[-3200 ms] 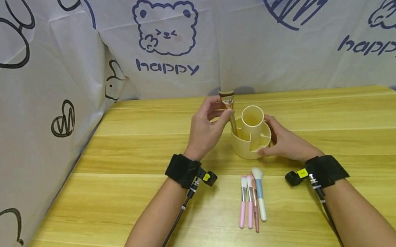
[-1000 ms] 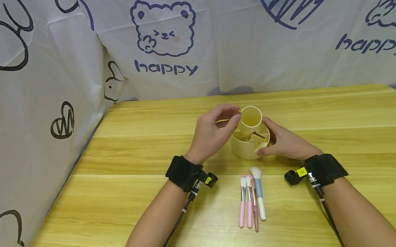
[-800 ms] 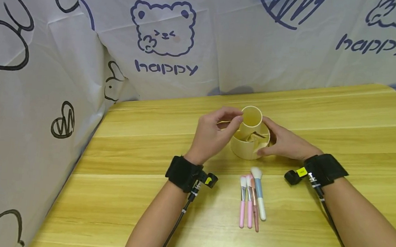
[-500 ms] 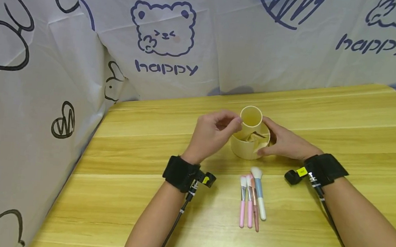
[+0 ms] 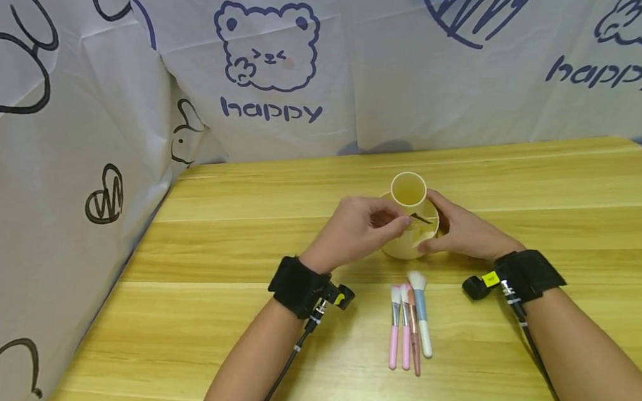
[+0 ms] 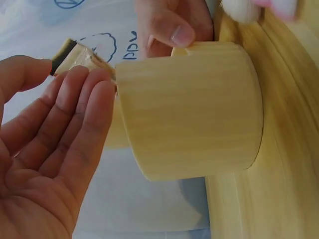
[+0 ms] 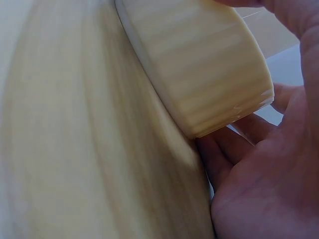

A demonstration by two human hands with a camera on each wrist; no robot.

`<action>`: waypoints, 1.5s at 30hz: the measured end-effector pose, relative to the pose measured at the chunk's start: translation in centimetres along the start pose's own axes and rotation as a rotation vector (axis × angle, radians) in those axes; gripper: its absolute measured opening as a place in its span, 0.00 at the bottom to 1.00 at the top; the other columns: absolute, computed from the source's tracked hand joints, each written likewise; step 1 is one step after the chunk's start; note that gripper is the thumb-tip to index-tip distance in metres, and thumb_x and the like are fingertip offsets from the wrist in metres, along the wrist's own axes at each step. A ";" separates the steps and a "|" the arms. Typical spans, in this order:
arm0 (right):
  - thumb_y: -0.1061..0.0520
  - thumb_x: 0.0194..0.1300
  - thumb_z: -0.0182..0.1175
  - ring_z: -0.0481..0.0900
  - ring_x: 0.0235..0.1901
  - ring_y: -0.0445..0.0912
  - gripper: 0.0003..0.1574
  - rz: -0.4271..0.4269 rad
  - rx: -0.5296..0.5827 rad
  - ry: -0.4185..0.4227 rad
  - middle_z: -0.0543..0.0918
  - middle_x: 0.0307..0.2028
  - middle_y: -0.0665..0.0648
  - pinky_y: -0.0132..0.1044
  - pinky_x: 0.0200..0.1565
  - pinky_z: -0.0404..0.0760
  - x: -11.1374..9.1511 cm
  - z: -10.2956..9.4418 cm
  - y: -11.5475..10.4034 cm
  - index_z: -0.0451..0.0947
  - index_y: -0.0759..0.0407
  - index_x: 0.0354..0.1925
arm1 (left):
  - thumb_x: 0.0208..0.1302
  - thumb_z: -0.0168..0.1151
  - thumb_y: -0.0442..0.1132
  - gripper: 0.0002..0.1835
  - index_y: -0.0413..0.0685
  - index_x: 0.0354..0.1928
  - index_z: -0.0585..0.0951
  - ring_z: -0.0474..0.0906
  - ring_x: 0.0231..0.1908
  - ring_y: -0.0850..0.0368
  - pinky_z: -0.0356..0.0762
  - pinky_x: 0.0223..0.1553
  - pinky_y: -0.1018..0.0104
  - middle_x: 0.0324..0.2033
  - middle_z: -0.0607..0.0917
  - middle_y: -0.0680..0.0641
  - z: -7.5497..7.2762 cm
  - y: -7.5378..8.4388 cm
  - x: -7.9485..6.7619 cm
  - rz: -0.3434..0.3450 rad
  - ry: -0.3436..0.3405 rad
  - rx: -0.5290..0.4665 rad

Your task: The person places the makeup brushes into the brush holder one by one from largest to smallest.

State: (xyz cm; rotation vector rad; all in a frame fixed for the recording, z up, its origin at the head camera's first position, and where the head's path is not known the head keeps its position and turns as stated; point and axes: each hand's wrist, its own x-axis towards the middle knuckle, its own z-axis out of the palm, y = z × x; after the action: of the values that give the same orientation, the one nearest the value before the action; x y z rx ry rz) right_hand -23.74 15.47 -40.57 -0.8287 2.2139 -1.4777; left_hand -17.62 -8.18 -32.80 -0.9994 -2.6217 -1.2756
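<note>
A cream round brush holder (image 5: pixel 400 249) with a taller central tube stands on the table. Inside its front compartment is a flat makeup brush (image 5: pixel 421 218) with a dark band on its bristles; its handle is hidden in the holder. My left hand (image 5: pixel 361 231) reaches over the near left rim and pinches the brush head (image 6: pixel 79 56) between thumb and fingers. My right hand (image 5: pixel 461 230) grips the holder from the right, thumb at the front and fingers behind. In the right wrist view the palm of that hand (image 7: pixel 271 172) is beside the holder wall (image 7: pixel 199 64).
On the table (image 5: pixel 219 319), in front of the holder, lie several makeup brushes side by side: pink-handled brushes (image 5: pixel 393 344), a rose-coloured one (image 5: pixel 414 345) and a blue and white one (image 5: pixel 423 311). A white printed cloth (image 5: pixel 334 55) hangs behind the table.
The flat brush went from the holder's left side to its front compartment. My left hand let go, then came down and right to the brush head. My right hand stayed on the holder.
</note>
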 end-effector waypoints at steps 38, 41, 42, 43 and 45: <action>0.58 0.53 0.71 0.63 0.64 0.48 0.59 -0.035 0.005 -0.002 0.65 0.64 0.53 0.50 0.64 0.62 -0.2 -0.1 -0.3 0.47 0.41 0.73 | 0.55 0.67 0.58 0.22 0.56 0.12 0.76 0.66 0.09 0.68 0.63 0.12 0.75 0.07 0.72 0.60 5.9 2.5 -0.5 -0.168 -0.398 0.505; 0.58 0.53 0.71 0.63 0.64 0.49 0.59 -0.034 0.012 -0.005 0.65 0.64 0.53 0.51 0.65 0.61 -0.2 -0.1 -0.3 0.47 0.42 0.73 | 0.55 0.68 0.58 0.23 0.55 0.12 0.76 0.66 0.09 0.68 0.62 0.12 0.75 0.07 0.71 0.59 6.1 2.5 -0.5 -0.167 -0.392 0.518; 0.58 0.53 0.71 0.63 0.64 0.49 0.59 -0.033 0.017 -0.005 0.65 0.64 0.53 0.51 0.65 0.61 -0.2 -0.1 -0.2 0.47 0.42 0.73 | 0.55 0.68 0.58 0.23 0.55 0.11 0.76 0.66 0.09 0.68 0.62 0.12 0.75 0.07 0.71 0.59 6.1 2.5 -0.5 -0.168 -0.390 0.517; 0.58 0.53 0.71 0.63 0.64 0.49 0.59 -0.033 0.020 -0.007 0.65 0.64 0.54 0.51 0.65 0.61 -0.2 -0.1 -0.2 0.47 0.42 0.73 | 0.55 0.68 0.58 0.23 0.55 0.11 0.76 0.66 0.08 0.68 0.62 0.11 0.75 0.07 0.71 0.59 6.2 2.6 -0.5 -0.168 -0.388 0.517; 0.58 0.53 0.71 0.63 0.64 0.49 0.59 -0.033 0.024 -0.007 0.65 0.64 0.54 0.51 0.65 0.61 -0.2 -0.1 -0.2 0.47 0.42 0.73 | 0.55 0.68 0.58 0.23 0.55 0.11 0.76 0.66 0.08 0.68 0.63 0.12 0.75 0.07 0.71 0.59 6.2 2.6 -0.5 -0.169 -0.387 0.519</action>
State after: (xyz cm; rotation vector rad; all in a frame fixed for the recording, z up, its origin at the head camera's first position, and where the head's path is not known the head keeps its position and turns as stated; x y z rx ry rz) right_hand -23.63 15.63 -40.35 -0.8649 2.1832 -1.5115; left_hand -14.35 -2.78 -35.23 -1.0196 -3.1282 -0.3832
